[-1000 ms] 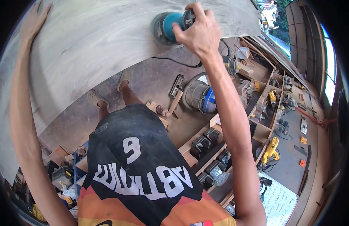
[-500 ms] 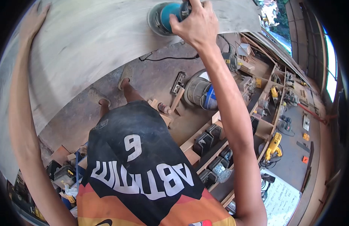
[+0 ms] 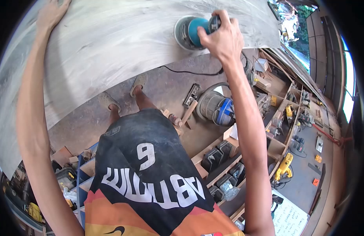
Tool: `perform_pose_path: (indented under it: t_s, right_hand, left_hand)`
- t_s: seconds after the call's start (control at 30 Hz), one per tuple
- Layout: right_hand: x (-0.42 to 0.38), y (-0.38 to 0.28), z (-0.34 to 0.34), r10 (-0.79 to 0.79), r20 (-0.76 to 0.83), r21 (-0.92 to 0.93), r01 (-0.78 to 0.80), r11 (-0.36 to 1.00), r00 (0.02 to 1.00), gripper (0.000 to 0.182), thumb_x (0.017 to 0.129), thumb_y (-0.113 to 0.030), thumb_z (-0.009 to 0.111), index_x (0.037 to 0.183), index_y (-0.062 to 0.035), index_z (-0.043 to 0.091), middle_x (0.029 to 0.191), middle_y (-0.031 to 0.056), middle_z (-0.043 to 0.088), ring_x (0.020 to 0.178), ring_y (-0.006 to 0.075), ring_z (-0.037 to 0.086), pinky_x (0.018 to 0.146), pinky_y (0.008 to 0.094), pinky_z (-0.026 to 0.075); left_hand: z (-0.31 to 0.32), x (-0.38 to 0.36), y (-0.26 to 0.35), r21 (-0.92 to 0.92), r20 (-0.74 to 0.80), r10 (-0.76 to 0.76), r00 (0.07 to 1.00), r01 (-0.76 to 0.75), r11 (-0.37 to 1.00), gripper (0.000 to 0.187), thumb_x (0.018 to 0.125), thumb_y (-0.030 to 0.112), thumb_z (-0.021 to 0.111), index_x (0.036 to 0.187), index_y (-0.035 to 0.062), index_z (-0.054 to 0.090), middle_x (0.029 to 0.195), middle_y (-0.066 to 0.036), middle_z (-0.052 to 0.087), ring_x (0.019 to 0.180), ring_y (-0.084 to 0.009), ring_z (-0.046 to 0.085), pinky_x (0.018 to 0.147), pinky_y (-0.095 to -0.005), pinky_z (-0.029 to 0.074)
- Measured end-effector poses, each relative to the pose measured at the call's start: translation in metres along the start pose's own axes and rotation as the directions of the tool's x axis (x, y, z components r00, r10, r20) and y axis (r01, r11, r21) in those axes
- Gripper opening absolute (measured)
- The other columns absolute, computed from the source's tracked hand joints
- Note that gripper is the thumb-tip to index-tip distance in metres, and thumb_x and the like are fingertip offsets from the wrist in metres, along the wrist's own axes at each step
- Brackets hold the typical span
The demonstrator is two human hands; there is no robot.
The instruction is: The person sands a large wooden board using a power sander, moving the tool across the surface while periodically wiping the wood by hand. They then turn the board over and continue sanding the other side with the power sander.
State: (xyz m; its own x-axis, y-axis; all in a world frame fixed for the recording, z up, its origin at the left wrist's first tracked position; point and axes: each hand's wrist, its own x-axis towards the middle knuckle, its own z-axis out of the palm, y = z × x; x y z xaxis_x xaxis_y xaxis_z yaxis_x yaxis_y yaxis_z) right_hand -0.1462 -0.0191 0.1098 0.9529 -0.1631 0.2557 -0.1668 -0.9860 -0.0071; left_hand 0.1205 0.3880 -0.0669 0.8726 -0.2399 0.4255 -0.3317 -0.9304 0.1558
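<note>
My right hand [image 3: 226, 41] is wrapped around a teal and black electric sander [image 3: 197, 32], whose round grey pad rests on a wide pale wooden board [image 3: 111, 51]. The sander sits close to the board's near edge, toward its right end. Far to the left, my left hand [image 3: 52, 15] lies on the board with its fingers stretched out; the fingertips are partly cut off by the top of the view. Whitish streaks of dust mark the board's surface. A dark cord [image 3: 190, 72] hangs below the board near the sander.
A shop vacuum [image 3: 217, 108] with a blue band stands on the floor beside wood offcuts [image 3: 188, 113]. Divided shelving [image 3: 276, 147] with tools and black cases lines the right. A yellow power tool [image 3: 284, 168] and a handwritten sheet [image 3: 290, 216] lie on the bench [image 3: 304, 177].
My right hand has slid the sander rightward along the board. My left hand appears slightly farther right, still on the board. The whole view has shifted a little.
</note>
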Motion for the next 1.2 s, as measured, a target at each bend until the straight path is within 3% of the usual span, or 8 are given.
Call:
perform_pose_path:
  t_s: [0.07, 0.27, 0.67, 0.77, 0.87, 0.97, 1.07, 1.2]
  right_hand:
    - [0.008, 0.003, 0.003, 0.027, 0.014, -0.062, -0.026, 0.998, 1.000, 0.055, 0.074, -0.038, 0.077, 0.123, -0.0193, 0.064, 0.105, 0.0242, 0.065, 0.093, 0.0445, 0.068, 0.081, 0.0520, 0.056]
    - [0.034, -0.027, -0.015, 0.133, 0.137, 0.024, -0.138, 0.990, 0.982, 0.048, 0.074, -0.028, 0.075, 0.117, -0.0126, 0.060, 0.103, 0.0264, 0.060, 0.094, 0.0463, 0.064, 0.080, 0.0536, 0.052]
    - [0.034, -0.044, -0.001, -0.093, 0.052, 0.130, 0.085, 0.988, 0.994, 0.046, 0.074, -0.027, 0.074, 0.114, -0.0106, 0.061, 0.099, 0.0260, 0.059, 0.092, 0.0461, 0.062, 0.078, 0.0535, 0.052]
    - [0.036, -0.049, -0.007, -0.035, 0.090, 0.099, 0.026, 0.995, 0.995, 0.045, 0.074, -0.027, 0.074, 0.114, -0.0104, 0.061, 0.099, 0.0262, 0.059, 0.092, 0.0459, 0.062, 0.078, 0.0535, 0.051]
    - [0.029, -0.060, -0.014, -0.055, 0.126, 0.085, 0.044, 0.995, 0.991, 0.045, 0.073, -0.026, 0.074, 0.114, -0.0111, 0.061, 0.099, 0.0257, 0.059, 0.091, 0.0457, 0.062, 0.079, 0.0541, 0.051]
    - [0.025, -0.070, -0.010, -0.102, 0.111, 0.164, 0.083, 0.983, 0.989, 0.048, 0.073, -0.025, 0.075, 0.117, -0.0121, 0.062, 0.101, 0.0250, 0.060, 0.094, 0.0449, 0.063, 0.081, 0.0536, 0.053]
    - [0.029, -0.048, -0.002, -0.115, 0.007, 0.118, 0.114, 0.987, 0.993, 0.048, 0.073, -0.025, 0.077, 0.117, -0.0119, 0.062, 0.103, 0.0253, 0.061, 0.095, 0.0448, 0.063, 0.082, 0.0525, 0.054]
    - [0.052, 0.009, -0.002, 0.028, 0.131, 0.092, -0.041, 0.995, 0.991, 0.051, 0.073, -0.026, 0.076, 0.120, -0.0108, 0.061, 0.105, 0.0287, 0.062, 0.094, 0.0481, 0.064, 0.082, 0.0536, 0.055]
  left_hand:
    - [0.031, 0.006, -0.034, 0.120, 0.070, -0.022, 0.997, 0.013, 0.993, 0.080, 0.098, 0.068, 0.047, 0.153, 0.0099, 0.048, 0.157, -0.021, 0.045, 0.146, -0.0393, 0.042, 0.120, -0.0461, 0.034]
    - [0.034, 0.003, -0.036, 0.123, 0.001, 0.033, 0.999, -0.033, 0.992, 0.076, 0.099, 0.065, 0.050, 0.152, 0.0095, 0.049, 0.156, -0.023, 0.046, 0.145, -0.0409, 0.042, 0.120, -0.0466, 0.034]
    - [0.040, 0.000, -0.045, 0.118, -0.032, 0.072, 0.997, -0.068, 0.991, 0.078, 0.098, 0.067, 0.048, 0.153, 0.0117, 0.048, 0.158, -0.019, 0.045, 0.144, -0.0401, 0.044, 0.119, -0.0456, 0.035]
    - [-0.010, -0.002, 0.006, 0.133, -0.068, 0.166, 0.984, -0.156, 0.979, 0.078, 0.088, 0.060, 0.058, 0.130, -0.0057, 0.061, 0.122, -0.025, 0.060, 0.114, -0.0400, 0.057, 0.098, -0.0518, 0.045]
    - [-0.018, -0.002, 0.011, -0.011, -0.046, 0.045, 0.998, -0.046, 0.999, 0.081, 0.085, 0.064, 0.060, 0.128, -0.0051, 0.063, 0.126, -0.023, 0.058, 0.118, -0.0419, 0.054, 0.102, -0.0501, 0.043]
    - [0.044, 0.006, -0.050, 0.143, 0.040, 0.034, 0.999, -0.040, 0.989, 0.076, 0.099, 0.065, 0.049, 0.154, 0.0118, 0.047, 0.158, -0.019, 0.045, 0.146, -0.0385, 0.043, 0.121, -0.0446, 0.033]
    - [0.044, 0.000, -0.063, -0.050, -0.066, 0.114, 0.991, -0.117, 0.992, 0.079, 0.099, 0.066, 0.048, 0.155, 0.0111, 0.045, 0.159, -0.019, 0.044, 0.146, -0.0371, 0.042, 0.120, -0.0439, 0.034]
    - [0.018, -0.011, -0.064, -0.022, -0.019, 0.132, 0.991, -0.132, 0.991, 0.077, 0.101, 0.063, 0.047, 0.156, 0.0096, 0.044, 0.159, -0.020, 0.043, 0.149, -0.0354, 0.038, 0.122, -0.0443, 0.030]
